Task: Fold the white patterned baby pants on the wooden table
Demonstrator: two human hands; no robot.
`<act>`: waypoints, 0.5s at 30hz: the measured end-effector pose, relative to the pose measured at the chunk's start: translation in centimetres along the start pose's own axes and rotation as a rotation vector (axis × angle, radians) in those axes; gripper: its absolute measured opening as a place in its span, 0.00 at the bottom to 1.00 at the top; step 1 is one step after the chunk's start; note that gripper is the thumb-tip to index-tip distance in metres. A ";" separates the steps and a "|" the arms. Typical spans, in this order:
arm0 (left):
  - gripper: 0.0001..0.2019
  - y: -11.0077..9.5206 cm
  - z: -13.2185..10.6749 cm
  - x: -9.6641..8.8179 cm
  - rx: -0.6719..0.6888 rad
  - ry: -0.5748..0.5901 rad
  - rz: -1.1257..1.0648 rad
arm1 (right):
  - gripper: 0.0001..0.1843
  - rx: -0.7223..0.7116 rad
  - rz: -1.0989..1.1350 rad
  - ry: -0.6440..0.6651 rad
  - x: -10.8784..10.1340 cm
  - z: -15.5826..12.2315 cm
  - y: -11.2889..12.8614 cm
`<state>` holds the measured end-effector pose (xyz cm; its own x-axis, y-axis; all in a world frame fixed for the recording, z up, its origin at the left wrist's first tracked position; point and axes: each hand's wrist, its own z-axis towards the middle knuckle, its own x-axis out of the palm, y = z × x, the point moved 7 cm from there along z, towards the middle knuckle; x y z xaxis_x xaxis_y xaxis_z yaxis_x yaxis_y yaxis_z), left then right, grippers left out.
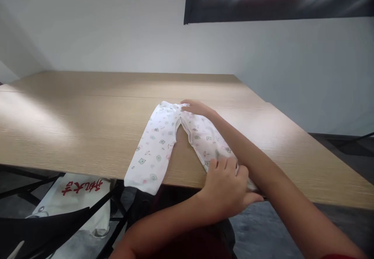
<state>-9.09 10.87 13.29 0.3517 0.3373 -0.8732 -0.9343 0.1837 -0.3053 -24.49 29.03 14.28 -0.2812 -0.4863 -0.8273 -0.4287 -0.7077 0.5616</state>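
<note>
A small pair of white pants (159,146) with a scattered print in green, grey and pink lies spread on the wooden table. Its waistband points away from me, and the leg ends reach the near table edge. My right hand (198,108) rests over the right end of the waistband, fingers extended on the cloth. Crossing in front, my left hand (226,185) presses on the lower part of the right leg, with fingers bent and the thumb held apart. It covers much of that leg's end. My right forearm hides the leg's outer side.
The pale wooden table (87,134) runs to a grey-white wall (117,25). A dark-framed window (263,7) with bars is at upper right. Below the table on the left, a cream bag (84,204) with red characters sits near black metal legs (108,200).
</note>
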 end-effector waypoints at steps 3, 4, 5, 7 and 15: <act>0.34 -0.5 0.7 3.1 0.043 0.030 0.026 | 0.19 0.198 -0.052 0.042 -2.3 -0.5 -3.2; 0.34 -0.5 0.6 3.4 0.062 0.031 0.031 | 0.16 0.253 -0.025 0.089 -2.4 -0.8 -3.9; 0.33 -0.5 0.3 3.6 0.080 0.031 0.036 | 0.12 0.303 0.015 0.134 -2.4 -1.0 -4.5; 0.27 -0.5 -0.2 3.3 0.108 0.044 0.045 | 0.11 0.385 0.063 0.191 -2.0 -1.4 -5.3; 0.05 0.2 -0.6 0.9 0.060 0.068 -0.110 | 0.17 0.365 0.021 0.100 -2.1 -1.1 -5.5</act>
<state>-8.96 10.66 12.17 0.4448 0.2492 -0.8603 -0.8847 0.2716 -0.3788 -20.65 33.39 12.94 -0.2154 -0.5591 -0.8006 -0.7064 -0.4769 0.5231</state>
